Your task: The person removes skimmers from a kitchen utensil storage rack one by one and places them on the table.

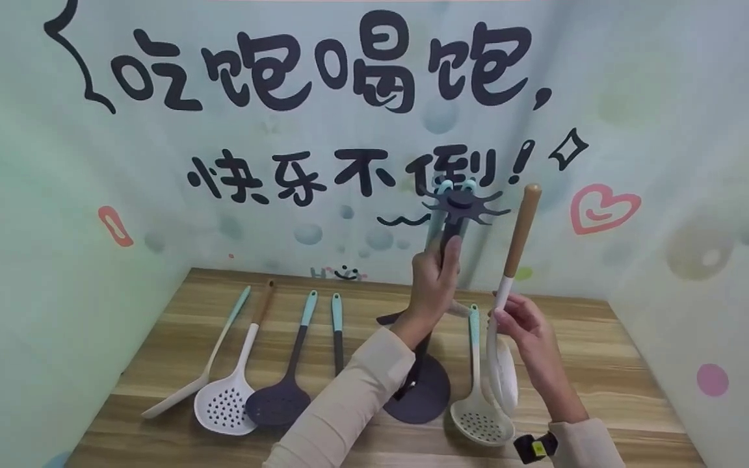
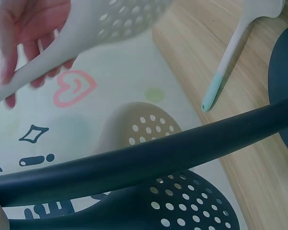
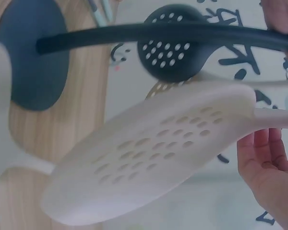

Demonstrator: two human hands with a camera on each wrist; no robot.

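Observation:
My left hand point(image 1: 436, 279) grips the upper pole of a dark utensil stand point(image 1: 417, 403), just below its ring of hooks. A dark skimmer point(image 2: 194, 206) and a beige skimmer point(image 2: 156, 124) hang beside the pole; their turquoise handle ends show at the hooks. To the right, my right hand point(image 1: 530, 325) pinches a white skimmer point(image 3: 149, 153) by its neck. That skimmer stands nearly upright, wooden handle up and perforated head down, apart from the pole. In the left wrist view, the right hand's fingers point(image 2: 38, 33) show behind the neck.
On the wooden table point(image 1: 576, 364), left of the stand, lie a pale turner point(image 1: 179, 396), another white skimmer point(image 1: 222, 406), a dark skimmer point(image 1: 277, 404) and a turquoise-handled utensil point(image 1: 337, 318), partly hidden by my left sleeve. A cream strainer ladle point(image 1: 482, 419) lies right of the base. A printed curtain point(image 1: 374, 130) stands behind.

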